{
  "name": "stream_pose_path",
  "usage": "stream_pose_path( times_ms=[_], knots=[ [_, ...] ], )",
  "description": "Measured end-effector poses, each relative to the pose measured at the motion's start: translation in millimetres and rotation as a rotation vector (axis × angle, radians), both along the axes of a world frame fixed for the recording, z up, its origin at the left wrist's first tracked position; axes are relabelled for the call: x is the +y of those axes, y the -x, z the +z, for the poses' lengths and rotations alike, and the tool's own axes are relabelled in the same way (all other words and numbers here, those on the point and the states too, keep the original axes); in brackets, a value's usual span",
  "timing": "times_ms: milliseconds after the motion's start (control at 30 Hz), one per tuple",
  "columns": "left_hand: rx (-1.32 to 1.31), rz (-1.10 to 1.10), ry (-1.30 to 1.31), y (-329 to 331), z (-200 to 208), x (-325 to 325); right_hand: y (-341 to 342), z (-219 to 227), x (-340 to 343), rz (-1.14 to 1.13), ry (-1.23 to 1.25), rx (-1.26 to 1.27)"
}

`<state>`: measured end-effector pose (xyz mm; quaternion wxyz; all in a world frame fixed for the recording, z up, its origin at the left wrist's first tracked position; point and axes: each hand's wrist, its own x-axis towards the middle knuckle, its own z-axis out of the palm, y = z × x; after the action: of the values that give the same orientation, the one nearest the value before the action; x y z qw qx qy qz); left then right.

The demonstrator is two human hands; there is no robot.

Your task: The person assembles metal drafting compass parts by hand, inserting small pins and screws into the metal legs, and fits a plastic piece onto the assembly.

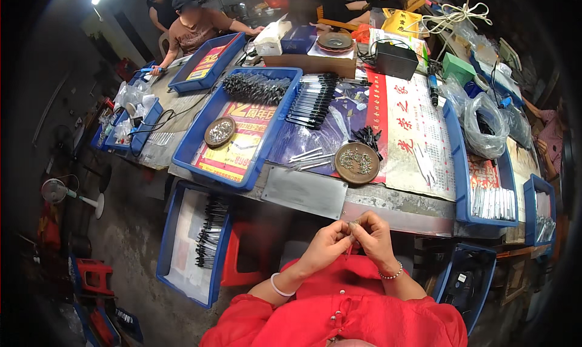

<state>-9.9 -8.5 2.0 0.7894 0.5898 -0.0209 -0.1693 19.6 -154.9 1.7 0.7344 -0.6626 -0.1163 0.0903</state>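
Close together in front of my red top, my left hand [327, 245] and my right hand [377, 242] meet at the fingertips. Both are closed in a pinch, thumbs and forefingers pressed together. Whatever sits between them is too small and too hidden to name. Just beyond, at the table's front edge, lies a flat grey metal plate [304, 192]. A round brown dish [357, 163] of tiny metal parts stands behind my hands. Left of that dish are several thin silvery rods [312, 158]. Small black pieces [367, 137] are heaped behind it.
A blue tray [251, 168] holds dark slim parts and another dish [219, 131]. Black pen-like pieces [311, 101] lie in a row beside it. Blue trays [459, 183] stand right, and one [209, 286] sits low left by a red stool [242, 256]. A screwdriver-like tool [433, 86] hangs. A person [197, 34] sits across.
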Motion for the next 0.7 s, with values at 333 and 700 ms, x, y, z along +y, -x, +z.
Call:
stream_pose_path(
  times_ms=[333,700],
  knots=[
    [-0.003,-0.108,0.034,-21.2,21.9,8.9,-21.7,26.7,-2.0,-0.010,0.234,0.003],
    [0.063,-0.152,-0.083,-43.9,44.8,26.3,-55.5,30.4,7.9,0.161,-0.179,0.356]
  ],
)
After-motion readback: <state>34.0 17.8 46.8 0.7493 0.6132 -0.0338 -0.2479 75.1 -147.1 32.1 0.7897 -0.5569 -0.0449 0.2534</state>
